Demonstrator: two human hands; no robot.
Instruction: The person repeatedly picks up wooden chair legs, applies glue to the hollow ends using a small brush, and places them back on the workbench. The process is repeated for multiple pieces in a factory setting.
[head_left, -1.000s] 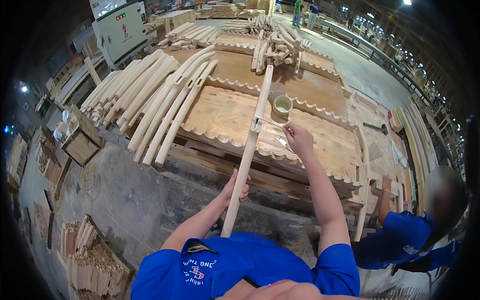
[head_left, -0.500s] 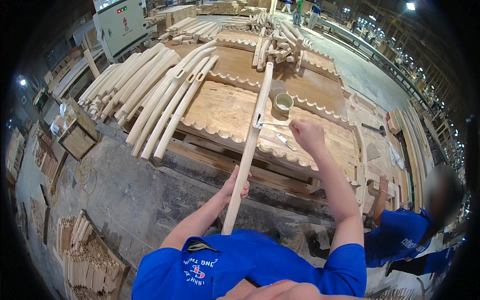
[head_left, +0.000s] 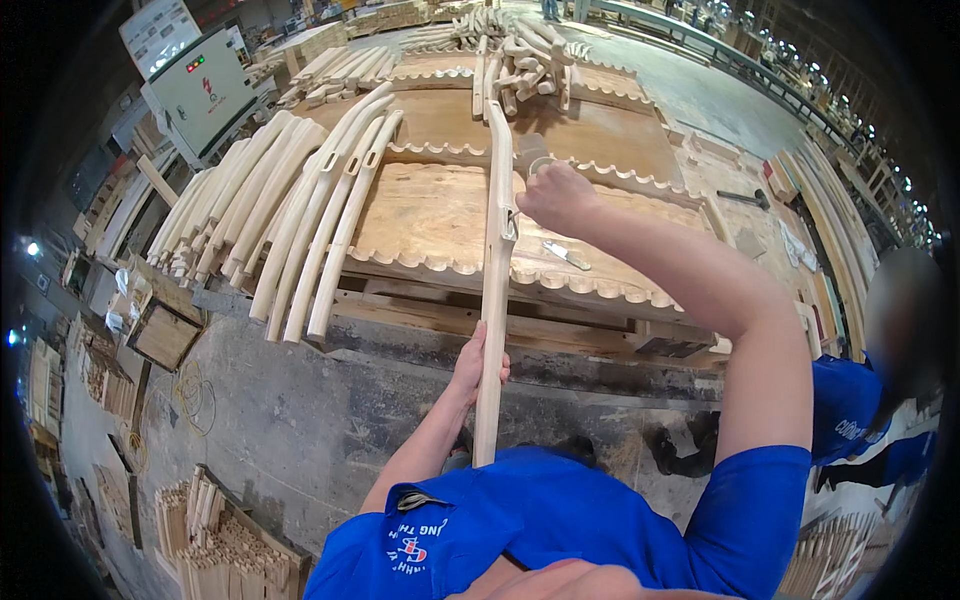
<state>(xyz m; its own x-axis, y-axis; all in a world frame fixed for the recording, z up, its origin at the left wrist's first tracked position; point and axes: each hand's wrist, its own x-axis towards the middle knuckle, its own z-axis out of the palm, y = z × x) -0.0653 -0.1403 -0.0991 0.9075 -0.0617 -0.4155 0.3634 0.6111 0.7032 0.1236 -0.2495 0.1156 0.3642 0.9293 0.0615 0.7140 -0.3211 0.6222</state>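
Observation:
My left hand (head_left: 477,362) is wrapped round the lower part of a long pale wooden leg (head_left: 492,290), bent at its far end. The leg runs from my body out over the slatted wooden rack. Closed in a fist, my right hand (head_left: 555,198) is beside the slot (head_left: 509,224) in the leg. It holds a thin stick, mostly hidden by the fingers now. Behind that hand stands a cup (head_left: 540,163), largely covered by it. A small flat blade-like tool (head_left: 567,255) lies on the plywood board (head_left: 600,228) right of the leg.
Several slotted wooden legs (head_left: 345,200) lie side by side at the left. Scalloped wooden strips (head_left: 430,264) edge the board. More wooden pieces (head_left: 530,60) are heaped at the back. A hammer (head_left: 745,198) lies at the right, near a co-worker in a blue shirt (head_left: 850,405).
My right hand has moved left and away from me, closer to the leg's slot and in front of the cup. The leg stands more upright in view, and the whole view has shifted.

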